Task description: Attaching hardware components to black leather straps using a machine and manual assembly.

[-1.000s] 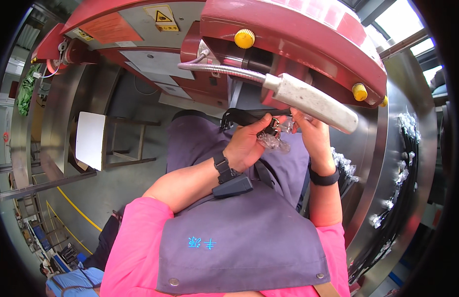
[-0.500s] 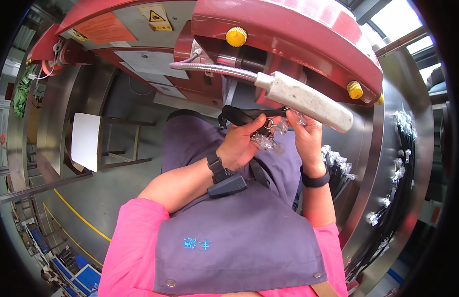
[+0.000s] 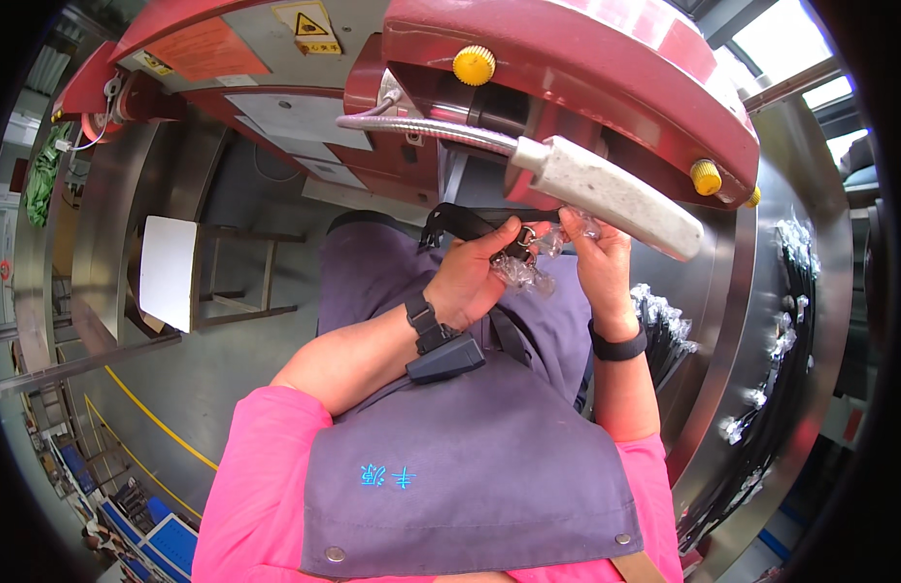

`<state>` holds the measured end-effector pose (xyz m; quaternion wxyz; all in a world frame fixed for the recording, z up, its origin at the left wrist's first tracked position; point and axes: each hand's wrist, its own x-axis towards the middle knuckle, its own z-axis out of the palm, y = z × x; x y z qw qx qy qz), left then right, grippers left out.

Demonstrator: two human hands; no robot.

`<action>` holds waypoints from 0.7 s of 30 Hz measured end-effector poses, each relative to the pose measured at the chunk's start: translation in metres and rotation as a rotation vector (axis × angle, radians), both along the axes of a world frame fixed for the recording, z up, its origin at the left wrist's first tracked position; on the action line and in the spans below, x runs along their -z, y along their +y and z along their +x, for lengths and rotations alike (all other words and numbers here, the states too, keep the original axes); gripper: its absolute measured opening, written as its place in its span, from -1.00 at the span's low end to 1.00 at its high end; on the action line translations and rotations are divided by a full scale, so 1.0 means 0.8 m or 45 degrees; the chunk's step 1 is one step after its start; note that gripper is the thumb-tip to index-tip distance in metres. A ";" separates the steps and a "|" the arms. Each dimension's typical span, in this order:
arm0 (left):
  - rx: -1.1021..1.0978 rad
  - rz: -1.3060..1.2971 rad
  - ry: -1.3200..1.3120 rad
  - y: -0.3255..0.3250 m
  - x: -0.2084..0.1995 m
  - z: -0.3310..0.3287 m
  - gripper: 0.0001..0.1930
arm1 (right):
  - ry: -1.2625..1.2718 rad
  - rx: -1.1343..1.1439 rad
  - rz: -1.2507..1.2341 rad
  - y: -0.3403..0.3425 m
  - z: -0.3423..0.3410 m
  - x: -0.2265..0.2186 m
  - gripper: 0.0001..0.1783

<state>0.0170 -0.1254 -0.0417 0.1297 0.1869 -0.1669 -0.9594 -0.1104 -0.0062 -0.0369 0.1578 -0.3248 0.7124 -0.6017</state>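
Observation:
In front of the apron, under the red machine, my left hand (image 3: 470, 280) is closed on a folded black strap (image 3: 460, 221), its thumb pressed on top. The strap's loose end sticks out left of that hand. Metal rings and crumpled clear plastic wrap (image 3: 524, 275) hang between both hands. My right hand (image 3: 604, 267) pinches the strap's other end, where more clear wrap shows at the fingertips. Just above the right hand is a pale, worn lamp-like bar (image 3: 615, 194) on a flexible metal arm (image 3: 431, 129).
The red machine (image 3: 567, 68) with yellow knobs (image 3: 474, 65) fills the space ahead. On the right, a metal bench (image 3: 742, 389) bears many black straps with plastic-wrapped ends (image 3: 790, 340); another bundle (image 3: 664, 325) lies nearer. A stool with a white top (image 3: 169, 272) stands left.
Both hands stay nearly in place. The strap's loose end at the left has shifted slightly and bends lower, and the view has moved a little.

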 end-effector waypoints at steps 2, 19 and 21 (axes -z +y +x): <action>0.005 0.003 -0.016 0.000 0.000 0.000 -0.76 | 0.114 0.022 0.034 0.001 -0.002 0.004 -0.83; 0.199 0.190 -0.022 -0.004 -0.004 0.018 -0.78 | 1.344 -0.356 -0.018 0.025 0.010 -0.056 -0.58; 0.225 0.199 -0.038 -0.008 0.000 0.020 -0.79 | 1.354 -0.409 0.018 0.030 0.011 -0.056 -0.55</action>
